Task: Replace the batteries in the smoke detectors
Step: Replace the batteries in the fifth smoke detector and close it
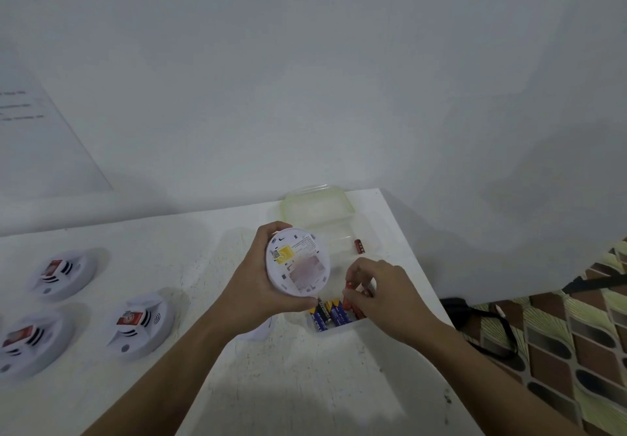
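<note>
Reference landmark: the battery box [339, 330], which sits near the right edge of the table [305, 395].

Far left of the box, I log three spare detectors [62, 274] lying on the table, well apart from it.

Just left of the box and raised above it, the left hand [258, 286] grips the held detector [298, 262] across its rim. The thumb is at the near edge and the fingers curl over the far edge. The forearm comes in low from the lower left. The disc is tilted, with its labelled back toward the camera. The recess in that back is blurred, and I cannot tell whether cells are seated in it. I judge the unit to be light, rigid moulded plastic with a smooth rim. A hold across the rim suits it and keeps the fingers off the recess.

Inside the box, at its left end, lie blue batteries [325, 313]. Over its right part, the right hand [380, 295] reaches in from the right with the wrist raised and the fingers curled downward. As far as I can tell, it pinches a red battery [348, 296]. I judge these cells to be small, dense, hard and slick. They will roll easily and are best taken at mid-barrel.

Beyond the box, a loose red battery [359, 246] lies in a clear tray [315, 205]. Right of the box, off the table, a black strap [481, 330] lies on the floor.
</note>
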